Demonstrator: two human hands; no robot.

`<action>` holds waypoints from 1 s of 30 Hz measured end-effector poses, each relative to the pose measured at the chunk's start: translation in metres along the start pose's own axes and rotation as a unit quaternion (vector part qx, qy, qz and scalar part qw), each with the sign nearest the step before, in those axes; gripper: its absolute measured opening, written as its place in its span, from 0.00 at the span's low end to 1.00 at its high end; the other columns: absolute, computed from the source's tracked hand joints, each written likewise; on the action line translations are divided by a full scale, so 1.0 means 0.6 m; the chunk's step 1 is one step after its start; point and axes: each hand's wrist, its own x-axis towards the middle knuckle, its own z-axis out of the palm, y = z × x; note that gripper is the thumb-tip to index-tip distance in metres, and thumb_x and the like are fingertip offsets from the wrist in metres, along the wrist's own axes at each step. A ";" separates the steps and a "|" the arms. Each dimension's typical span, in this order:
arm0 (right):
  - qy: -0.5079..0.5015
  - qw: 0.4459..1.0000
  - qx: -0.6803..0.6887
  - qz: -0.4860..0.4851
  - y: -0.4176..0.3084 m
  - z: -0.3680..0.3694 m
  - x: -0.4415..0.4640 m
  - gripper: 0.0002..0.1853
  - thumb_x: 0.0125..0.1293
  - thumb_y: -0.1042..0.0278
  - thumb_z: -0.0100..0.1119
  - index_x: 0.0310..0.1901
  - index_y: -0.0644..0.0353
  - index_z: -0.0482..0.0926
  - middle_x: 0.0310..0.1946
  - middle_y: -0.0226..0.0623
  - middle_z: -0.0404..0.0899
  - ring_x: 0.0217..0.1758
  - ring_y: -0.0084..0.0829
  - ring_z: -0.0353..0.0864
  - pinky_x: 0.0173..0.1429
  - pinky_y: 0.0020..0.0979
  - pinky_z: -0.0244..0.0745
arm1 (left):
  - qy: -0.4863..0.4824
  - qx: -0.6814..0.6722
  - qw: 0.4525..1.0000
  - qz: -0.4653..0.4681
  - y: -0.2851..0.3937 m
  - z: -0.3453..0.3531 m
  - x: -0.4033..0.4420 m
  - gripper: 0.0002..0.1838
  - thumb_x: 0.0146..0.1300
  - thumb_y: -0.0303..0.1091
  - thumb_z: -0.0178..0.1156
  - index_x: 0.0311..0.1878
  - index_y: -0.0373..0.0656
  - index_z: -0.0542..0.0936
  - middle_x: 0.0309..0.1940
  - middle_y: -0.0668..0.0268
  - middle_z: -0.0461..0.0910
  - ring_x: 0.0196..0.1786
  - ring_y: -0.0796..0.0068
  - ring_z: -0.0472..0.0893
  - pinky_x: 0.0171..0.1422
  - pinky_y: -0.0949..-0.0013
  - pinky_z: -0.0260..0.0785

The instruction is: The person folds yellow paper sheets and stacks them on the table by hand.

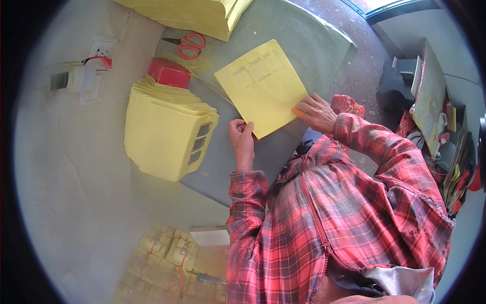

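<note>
A yellow paper sheet (262,91) with faint dark print along its far edge lies tilted over the grey-green table. My left hand (241,138) pinches its near corner between thumb and fingers. On the sheet's right edge is my right hand (319,114), fingers closed on the paper, with an orange cover (297,112) on one finger. To the left of my left hand stands a thick stack of yellow paper (164,134), its sheets fanned at the top and dark printed blocks on its right side. Behind that stack sits a red box (170,74).
Red-handled scissors (189,46) lie near the table's (304,35) far left. Another yellow paper stack (197,15) is at the back. Tied yellow bundles (167,258) and a white box (210,236) are at lower left. A wall socket (103,48) holds a plug.
</note>
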 end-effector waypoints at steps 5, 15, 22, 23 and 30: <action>0.017 1.000 0.001 -0.001 0.004 -0.004 0.007 0.16 0.67 0.67 0.64 0.55 0.56 0.81 0.48 0.33 0.76 0.52 0.35 0.75 0.62 0.39 0.70 | -0.017 0.030 0.998 0.057 -0.008 -0.017 -0.015 0.19 0.71 0.26 0.62 0.63 0.38 0.74 0.50 0.58 0.79 0.46 0.72 0.79 0.52 0.69 0.78; 0.059 0.996 0.063 -0.002 0.031 -0.118 0.090 0.11 0.60 0.76 0.64 0.46 0.58 0.83 0.44 0.33 0.78 0.45 0.34 0.77 0.53 0.34 0.75 | -0.046 0.302 0.850 0.429 0.069 -0.057 -0.067 0.30 0.61 0.24 0.68 0.69 0.38 0.75 0.63 0.55 0.81 0.54 0.63 0.82 0.61 0.63 0.77; 0.020 0.993 0.105 -0.040 0.042 -0.219 0.145 0.09 0.62 0.77 0.63 0.44 0.59 0.83 0.41 0.33 0.79 0.40 0.32 0.77 0.47 0.33 0.75 | -0.055 0.331 0.867 0.369 0.092 -0.028 -0.020 0.22 0.57 0.30 0.74 0.55 0.33 0.84 0.54 0.54 0.88 0.45 0.62 0.85 0.52 0.63 0.78; 0.015 0.992 0.116 -0.039 0.043 -0.222 0.149 0.08 0.62 0.77 0.63 0.43 0.59 0.83 0.40 0.34 0.79 0.39 0.32 0.77 0.46 0.33 0.75 | -0.071 0.315 0.890 0.322 0.092 -0.025 -0.014 0.20 0.58 0.31 0.75 0.52 0.32 0.86 0.50 0.54 0.90 0.43 0.62 0.85 0.50 0.64 0.78; 0.021 0.912 0.295 0.284 0.103 -0.143 0.176 0.13 0.68 0.73 0.62 0.53 0.62 0.82 0.38 0.35 0.80 0.33 0.32 0.76 0.42 0.34 0.75 | -0.032 0.247 0.964 0.096 0.064 0.017 0.039 0.19 0.61 0.40 0.76 0.41 0.30 0.87 0.30 0.57 0.88 0.30 0.61 0.82 0.40 0.62 0.76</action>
